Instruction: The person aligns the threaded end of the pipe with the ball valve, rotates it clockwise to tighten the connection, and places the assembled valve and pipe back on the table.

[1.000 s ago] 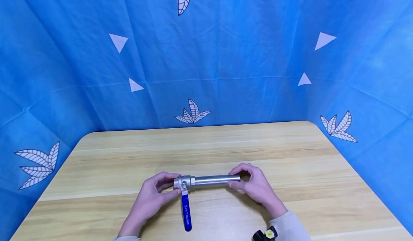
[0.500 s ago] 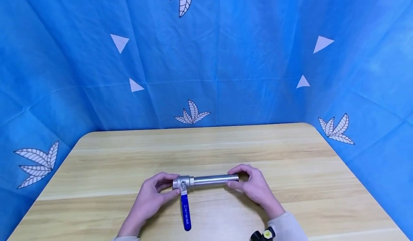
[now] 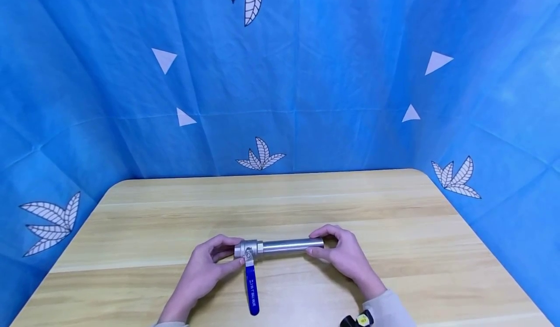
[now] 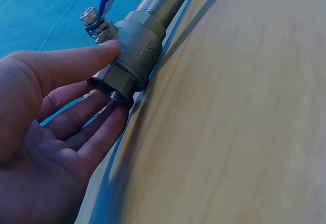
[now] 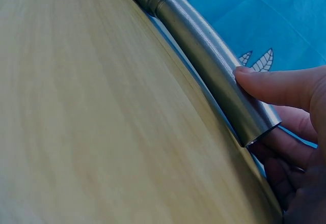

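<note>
A steel ball valve with a blue lever handle is joined to a straight metal pipe; the two lie crosswise before me. The handle points toward me. My left hand pinches the valve's open hexagonal end, thumb on the near side and fingers on the far side. At the other end, my right hand holds the pipe's free end between thumb and fingers. In the right wrist view the thumb presses on the pipe, and its cut end is open.
Under the hands is a wood-grain table with rounded far corners. Behind and to both sides hangs a blue curtain with white leaf and triangle prints. A black device with a yellow label sits at the right wrist.
The head view shifts slightly. Both hands keep their hold on the valve and pipe, which stay in nearly the same place.
</note>
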Available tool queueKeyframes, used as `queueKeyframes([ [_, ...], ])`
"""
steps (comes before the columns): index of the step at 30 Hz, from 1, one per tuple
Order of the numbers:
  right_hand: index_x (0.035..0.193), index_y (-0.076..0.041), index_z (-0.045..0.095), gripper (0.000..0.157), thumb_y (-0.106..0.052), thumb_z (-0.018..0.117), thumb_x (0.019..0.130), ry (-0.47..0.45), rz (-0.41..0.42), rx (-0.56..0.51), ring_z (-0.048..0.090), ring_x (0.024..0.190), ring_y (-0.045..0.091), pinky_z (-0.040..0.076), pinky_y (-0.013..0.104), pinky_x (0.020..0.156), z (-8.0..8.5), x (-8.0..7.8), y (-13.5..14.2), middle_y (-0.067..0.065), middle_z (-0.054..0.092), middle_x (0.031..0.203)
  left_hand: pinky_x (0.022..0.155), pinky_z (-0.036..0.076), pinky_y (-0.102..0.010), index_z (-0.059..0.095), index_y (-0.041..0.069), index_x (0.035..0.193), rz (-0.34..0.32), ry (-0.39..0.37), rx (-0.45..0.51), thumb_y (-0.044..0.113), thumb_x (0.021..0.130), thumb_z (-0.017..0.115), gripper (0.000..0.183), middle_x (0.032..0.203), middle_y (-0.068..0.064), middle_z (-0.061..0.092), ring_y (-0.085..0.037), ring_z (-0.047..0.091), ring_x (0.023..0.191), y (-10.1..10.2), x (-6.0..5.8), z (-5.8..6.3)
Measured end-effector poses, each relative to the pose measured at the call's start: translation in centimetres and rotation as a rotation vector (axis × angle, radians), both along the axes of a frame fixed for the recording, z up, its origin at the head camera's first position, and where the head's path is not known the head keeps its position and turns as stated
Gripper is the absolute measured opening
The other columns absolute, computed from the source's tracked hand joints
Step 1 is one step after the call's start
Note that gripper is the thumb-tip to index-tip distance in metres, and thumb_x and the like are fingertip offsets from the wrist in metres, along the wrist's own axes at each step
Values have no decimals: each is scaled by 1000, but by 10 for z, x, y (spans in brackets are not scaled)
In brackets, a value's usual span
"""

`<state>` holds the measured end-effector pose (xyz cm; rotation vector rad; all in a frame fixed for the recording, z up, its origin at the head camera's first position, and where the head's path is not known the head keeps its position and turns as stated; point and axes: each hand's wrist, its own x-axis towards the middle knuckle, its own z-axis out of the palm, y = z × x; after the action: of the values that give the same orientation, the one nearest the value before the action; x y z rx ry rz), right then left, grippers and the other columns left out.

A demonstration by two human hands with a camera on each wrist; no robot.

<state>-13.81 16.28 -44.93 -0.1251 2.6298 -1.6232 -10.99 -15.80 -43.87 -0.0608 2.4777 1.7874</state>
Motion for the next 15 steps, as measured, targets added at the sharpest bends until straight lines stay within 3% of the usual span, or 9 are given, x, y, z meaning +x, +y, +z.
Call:
queueKeyframes([
  [10,96,-28,72,35,-37,88,66,-1,-2,4,58,97,14,44,36,91,0,0,3,-9,68,100,93,55,-28,70,26,102,-5,-6,-5,13,68,87,40,109,2,67,-17,67,102,3,-2,0],
  [15,100,-26,72,38,-40,87,68,21,6,43,59,98,14,45,36,91,2,5,4,-10,68,101,97,53,-35,69,27,109,-58,13,-88,28,70,87,43,112,4,68,-18,66,107,-3,0,4],
])
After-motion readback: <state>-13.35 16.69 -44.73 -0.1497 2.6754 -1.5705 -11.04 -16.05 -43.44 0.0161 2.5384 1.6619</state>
